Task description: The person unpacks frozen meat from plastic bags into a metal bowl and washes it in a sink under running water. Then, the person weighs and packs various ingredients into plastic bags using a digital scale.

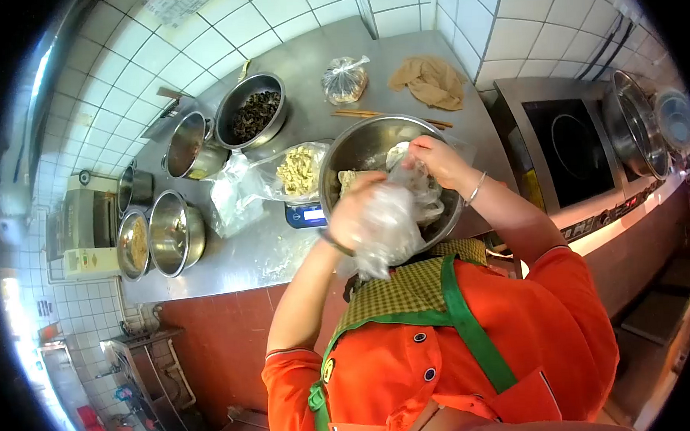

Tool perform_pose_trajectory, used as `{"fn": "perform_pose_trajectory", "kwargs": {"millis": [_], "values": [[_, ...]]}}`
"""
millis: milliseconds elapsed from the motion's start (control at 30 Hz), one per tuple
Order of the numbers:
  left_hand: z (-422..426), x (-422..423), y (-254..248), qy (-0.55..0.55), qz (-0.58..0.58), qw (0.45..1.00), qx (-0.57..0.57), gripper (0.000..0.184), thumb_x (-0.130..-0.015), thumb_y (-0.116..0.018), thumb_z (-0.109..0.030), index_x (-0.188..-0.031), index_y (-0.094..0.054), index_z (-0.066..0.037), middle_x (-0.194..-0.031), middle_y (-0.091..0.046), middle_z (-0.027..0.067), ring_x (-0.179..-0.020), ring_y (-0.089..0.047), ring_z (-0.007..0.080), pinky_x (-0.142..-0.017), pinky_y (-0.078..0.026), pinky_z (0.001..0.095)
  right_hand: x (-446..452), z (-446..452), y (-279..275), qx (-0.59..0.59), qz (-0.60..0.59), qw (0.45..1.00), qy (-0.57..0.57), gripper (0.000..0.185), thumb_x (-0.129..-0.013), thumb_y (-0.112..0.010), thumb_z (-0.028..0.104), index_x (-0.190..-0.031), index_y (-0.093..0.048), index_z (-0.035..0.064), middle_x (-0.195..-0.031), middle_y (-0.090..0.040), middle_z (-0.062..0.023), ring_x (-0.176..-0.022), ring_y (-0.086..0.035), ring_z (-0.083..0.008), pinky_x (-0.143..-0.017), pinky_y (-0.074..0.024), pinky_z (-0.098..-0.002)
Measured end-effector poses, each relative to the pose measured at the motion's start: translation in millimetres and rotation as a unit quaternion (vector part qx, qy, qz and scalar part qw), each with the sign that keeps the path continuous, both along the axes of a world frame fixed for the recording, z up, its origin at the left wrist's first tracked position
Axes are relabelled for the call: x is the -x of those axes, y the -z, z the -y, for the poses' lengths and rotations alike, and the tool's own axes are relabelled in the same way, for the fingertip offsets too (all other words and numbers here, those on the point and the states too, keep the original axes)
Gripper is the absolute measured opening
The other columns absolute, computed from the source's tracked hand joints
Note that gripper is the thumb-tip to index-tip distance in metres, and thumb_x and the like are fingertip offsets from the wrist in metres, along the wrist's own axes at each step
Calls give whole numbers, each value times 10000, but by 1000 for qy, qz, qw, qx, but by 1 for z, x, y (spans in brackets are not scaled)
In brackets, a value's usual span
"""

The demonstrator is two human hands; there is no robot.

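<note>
One clear plastic bag (389,227) is between the two hands, hanging bunched over the near rim of one large steel bowl (361,140). It spills just beside the left hand (351,217) on that hand's right, and its upper part runs into the bowl beneath the right hand (437,162). The right fingers are pinched together on the plastic; the left hand is blurred, so I cannot tell whether its fingers are clamped on the bag. One pale yellowish block (349,180) shows in the bowl, just beyond the left fingers.

Both forearms reach forward and converge over the bowl, the right hand farther out, its wrist bent inward.

Just left of and beyond the left hand lie one open bag of yellowish pieces (297,171) and one blue scale (306,216). Farther left stand five steel vessels, one a bowl of dark food (250,118). Beyond the right hand are one tied bag (345,81) and one tan cloth (429,82); well to its right, one cooktop (569,150).
</note>
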State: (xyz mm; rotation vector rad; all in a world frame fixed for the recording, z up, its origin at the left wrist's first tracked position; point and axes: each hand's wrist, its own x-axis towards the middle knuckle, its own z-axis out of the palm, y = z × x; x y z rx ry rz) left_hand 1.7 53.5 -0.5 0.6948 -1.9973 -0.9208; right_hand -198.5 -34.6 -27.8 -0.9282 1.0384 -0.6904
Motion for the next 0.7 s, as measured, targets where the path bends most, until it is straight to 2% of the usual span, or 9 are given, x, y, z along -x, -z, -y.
{"fn": "perform_pose_trajectory", "kwargs": {"millis": [133,233,367,400,433,467,533,567,700], "values": [[-5,35,-1,-55,172,983,36,467,-735,-562,-230,-1158,-480,-49,-1171,-459,176,-1059,-471,326,-895,-392,358,-6,1,-6,3,11,1000,-23,109,-864,-439,119,-815,-486,33,-655,-469,-14,-544,-421,-115,-508,-360,-250],[-2,30,17,-146,342,916,-151,547,-725,-570,-191,-1225,-394,-57,-1184,-444,191,-1039,-478,347,-895,-390,364,-3,2,-28,-96,92,991,-8,101,-857,-466,128,-782,-482,62,-619,-428,8,-509,-384,-91,-473,-338,-249],[17,6,63,-83,269,959,17,437,-763,-530,-222,-1151,-454,-36,-1179,-481,163,-1049,-490,287,-890,-416,372,-1,5,-37,-189,242,950,-63,78,-851,-516,138,-859,-502,62,-610,-410,34,-508,-396,-62,-473,-339,-207],[17,10,59,-91,22,961,-258,437,-767,-525,-216,-1156,-448,-31,-1177,-482,169,-1042,-496,279,-886,-422,371,-2,3,-42,-188,241,950,-64,78,-851,-516,138,-859,-502,62,-610,-410,34,-508,-396,-62,-473,-339,-207],[18,13,55,-87,-229,833,-497,437,-772,-521,-211,-1160,-442,-26,-1176,-483,174,-1036,-503,272,-882,-429,369,-7,0,-48,-175,254,945,-107,49,-824,-513,84,-864,-498,60,-654,-434,19,-531,-420,-73,-491,-361,-219],[20,14,50,-90,-232,833,-494,437,-772,-521,-211,-1160,-442,-26,-1176,-483,174,-1036,-503,272,-882,-429,369,-10,-2,-53,-163,267,938,-152,78,-798,-510,29,-869,-494,58,-698,-459,4,-554,-444,-84,-510,-383,-231],[22,17,22,-146,101,961,-214,357,-761,-541,-196,-1072,-488,-28,-1030,-528,149,-941,-529,255,-773,-441,356,-10,-3,-56,-128,278,930,-204,169,-760,-524,-7,-916,-487,43,-744,-471,-7,-613,-469,-94,-545,-399,-233],[26,18,16,-161,267,949,-55,318,-755,-551,-188,-1028,-511,-29,-957,-551,136,-894,-543,246,-718,-447,349,-11,-4,-57,-90,289,920,-248,259,-721,-538,-44,-962,-479,29,-790,-484,-18,-672,-493,-105,-579,-415,-235],[39,26,39,-231,305,922,-65,290,-750,-554,-224,-968,-532,-34,-890,-547,117,-824,-538,227,-707,-443,316,-8,-19,-59,82,97,976,-179,374,-691,-531,-87,-1041,-422,-7,-943,-496,-57,-771,-514,-149,-676,-436,-285]]}}
